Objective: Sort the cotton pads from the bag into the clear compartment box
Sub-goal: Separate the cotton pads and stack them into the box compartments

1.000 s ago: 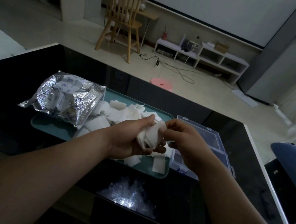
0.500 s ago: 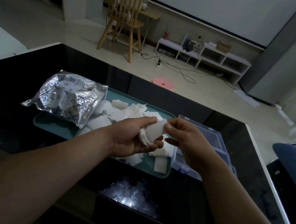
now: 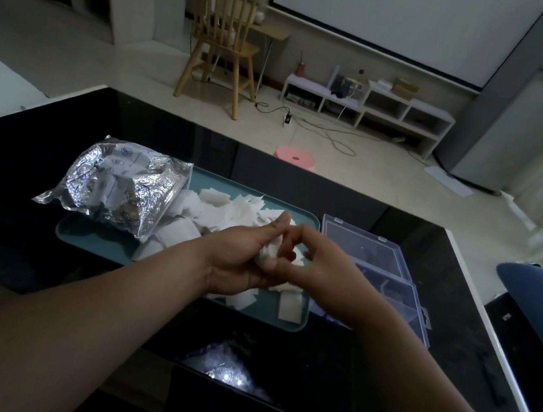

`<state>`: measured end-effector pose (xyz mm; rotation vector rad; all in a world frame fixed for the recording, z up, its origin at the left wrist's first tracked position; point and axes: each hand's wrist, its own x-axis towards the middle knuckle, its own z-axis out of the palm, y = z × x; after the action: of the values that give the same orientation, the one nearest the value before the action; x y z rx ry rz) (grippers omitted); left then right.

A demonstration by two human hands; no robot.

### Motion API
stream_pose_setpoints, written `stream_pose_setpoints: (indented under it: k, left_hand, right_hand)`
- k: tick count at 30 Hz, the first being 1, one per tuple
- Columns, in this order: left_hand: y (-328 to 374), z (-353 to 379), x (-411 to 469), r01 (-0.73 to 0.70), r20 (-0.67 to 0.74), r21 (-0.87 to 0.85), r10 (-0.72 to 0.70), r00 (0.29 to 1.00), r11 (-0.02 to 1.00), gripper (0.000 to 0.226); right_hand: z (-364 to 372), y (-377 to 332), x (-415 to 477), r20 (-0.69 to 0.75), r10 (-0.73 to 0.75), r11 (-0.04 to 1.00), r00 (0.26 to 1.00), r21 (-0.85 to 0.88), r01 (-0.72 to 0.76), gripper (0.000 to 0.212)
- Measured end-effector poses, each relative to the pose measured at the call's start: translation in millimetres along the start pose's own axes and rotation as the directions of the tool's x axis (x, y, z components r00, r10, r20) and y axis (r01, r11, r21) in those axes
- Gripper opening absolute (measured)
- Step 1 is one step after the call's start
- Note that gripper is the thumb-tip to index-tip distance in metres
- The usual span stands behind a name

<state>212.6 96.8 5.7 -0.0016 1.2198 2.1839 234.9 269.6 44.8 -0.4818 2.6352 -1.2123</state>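
A crumpled silver foil bag (image 3: 120, 186) lies on the left end of a teal tray (image 3: 296, 323). Loose white cotton pads (image 3: 218, 209) are piled across the tray's middle. My left hand (image 3: 242, 260) grips a small stack of cotton pads (image 3: 265, 253) above the tray. My right hand (image 3: 317, 267) meets it from the right, fingers curled onto the same stack. The clear compartment box (image 3: 379, 272) lies open just right of the tray, partly hidden by my right wrist.
Everything rests on a glossy black table (image 3: 17, 241) with a white edge on the right. A single pad (image 3: 289, 306) lies at the tray's near right corner. A blue object (image 3: 540, 303) sits beyond the table's right edge.
Both hands have closed in tighter on the stack of pads, so less of the stack shows. The view has dropped slightly.
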Motion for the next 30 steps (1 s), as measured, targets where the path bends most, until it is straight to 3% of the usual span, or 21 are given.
stream_pose_setpoints:
  k: [2, 8, 15, 18, 24, 28, 30]
  left_hand:
    - [-2.3, 1.6, 2.8, 0.010, 0.035, -0.003, -0.010, 0.999, 1.000, 0.072]
    - [-10.0, 9.1, 8.3, 0.065, 0.094, 0.015, -0.066, 0.993, 0.998, 0.078]
    - [-10.4, 10.9, 11.7, 0.076, 0.097, -0.025, -0.073, 0.993, 0.997, 0.060]
    - [-12.3, 16.7, 14.7, 0.090, 0.083, -0.024, -0.088, 0.993, 0.996, 0.057]
    - [-16.8, 32.5, 26.3, 0.092, 0.017, -0.028, -0.092, 0.996, 0.995, 0.054]
    - [-12.2, 38.4, 29.8, 0.118, -0.049, -0.119, -0.124, 0.991, 0.986, 0.061]
    - [-9.9, 43.8, 32.7, 0.082, -0.039, -0.132, -0.088, 0.995, 0.988, 0.038]
  right_hand:
    - [6.6, 1.6, -2.3, 0.002, -0.016, 0.998, 1.000, -0.061, 0.016, 0.041]
    - [10.0, 8.5, -5.1, -0.097, -0.071, 0.996, 0.993, -0.069, 0.064, 0.047]
    - [7.1, 13.5, -16.0, -0.096, -0.088, 0.996, 0.991, 0.009, 0.090, 0.044]
    - [5.7, 15.2, -21.3, -0.114, -0.076, 0.997, 0.991, -0.010, 0.075, 0.051]
    - [5.6, 25.4, -21.0, -0.202, -0.128, 0.982, 0.971, -0.162, 0.096, 0.039]
    - [4.0, 31.2, -22.8, -0.293, -0.044, 0.989, 0.955, -0.148, 0.000, 0.037]
    - [1.8, 36.0, -20.3, -0.361, -0.001, 0.985, 0.933, -0.161, -0.061, 0.027]
